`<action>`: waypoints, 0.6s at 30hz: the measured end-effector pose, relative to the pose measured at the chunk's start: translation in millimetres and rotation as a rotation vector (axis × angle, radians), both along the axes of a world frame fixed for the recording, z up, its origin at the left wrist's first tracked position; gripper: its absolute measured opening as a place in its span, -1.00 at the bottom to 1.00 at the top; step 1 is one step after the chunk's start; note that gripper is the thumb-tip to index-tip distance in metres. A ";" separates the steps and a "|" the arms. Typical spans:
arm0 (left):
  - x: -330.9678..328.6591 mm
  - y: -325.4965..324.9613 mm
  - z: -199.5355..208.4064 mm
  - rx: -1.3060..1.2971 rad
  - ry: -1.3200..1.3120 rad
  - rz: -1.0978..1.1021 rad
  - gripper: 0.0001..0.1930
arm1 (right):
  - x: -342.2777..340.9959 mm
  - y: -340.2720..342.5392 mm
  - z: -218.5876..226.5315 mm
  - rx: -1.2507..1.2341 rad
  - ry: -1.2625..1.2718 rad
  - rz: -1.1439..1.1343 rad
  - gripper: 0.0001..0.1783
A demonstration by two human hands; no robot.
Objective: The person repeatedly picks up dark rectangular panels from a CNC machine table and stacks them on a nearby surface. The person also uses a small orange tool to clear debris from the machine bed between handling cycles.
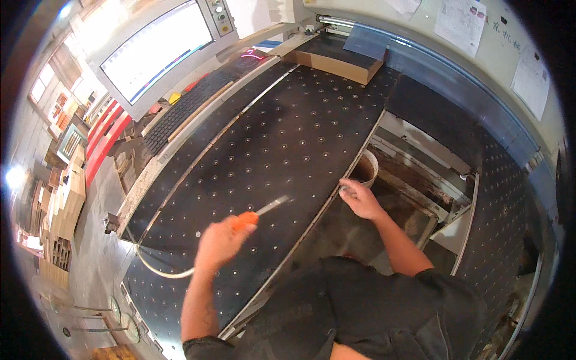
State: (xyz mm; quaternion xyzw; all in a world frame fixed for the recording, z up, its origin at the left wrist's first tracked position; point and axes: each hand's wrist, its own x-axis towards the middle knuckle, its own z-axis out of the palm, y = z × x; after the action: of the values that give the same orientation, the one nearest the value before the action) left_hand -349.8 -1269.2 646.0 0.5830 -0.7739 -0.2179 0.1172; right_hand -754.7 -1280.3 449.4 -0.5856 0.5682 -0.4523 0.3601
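My left hand [217, 243] is wrapped round the orange handle of a tool with a flat, narrow metal blade [273, 204]. Its blade points up and right above the black table top [258, 180], which is dotted with small metal studs; motion blur hides the exact kind of tool. My right hand [362, 201] is at the long edge of this top, beside the open gap. Its thumb and fingers are pinched together, and whatever is between them is too small to name. A round whitish bucket [367, 168] with a brownish inside stands in the gap just past my right hand.
A brown-sided box-like piece [330, 65] lies at the far end of the table. A monitor [157, 51] and black keyboard [187, 111] stand at the left. A pale hose [162, 273] curves by my left forearm. Metal beams [417, 141] cross the gap.
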 end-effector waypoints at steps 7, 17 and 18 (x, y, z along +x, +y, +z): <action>-15.2 24.8 -55.9 0.218 -0.082 -0.217 -0.44 | 26.7 -35.5 1.1 0.091 -0.340 -0.130 -0.56; -105.9 30.3 -101.3 0.256 -0.009 -0.482 -0.42 | -15.6 49.5 -82.8 0.624 -0.520 -0.410 -0.56; -117.4 28.9 -103.0 0.260 0.004 -0.501 -0.42 | -31.5 62.4 -96.5 0.724 -0.558 -0.441 -0.55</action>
State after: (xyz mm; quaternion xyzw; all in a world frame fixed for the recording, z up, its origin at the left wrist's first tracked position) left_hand -467.2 -1240.3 543.0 0.3833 -0.8592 -0.3386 -0.0146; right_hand -786.2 -1217.8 352.9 -0.1461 0.6807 -0.4308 0.5742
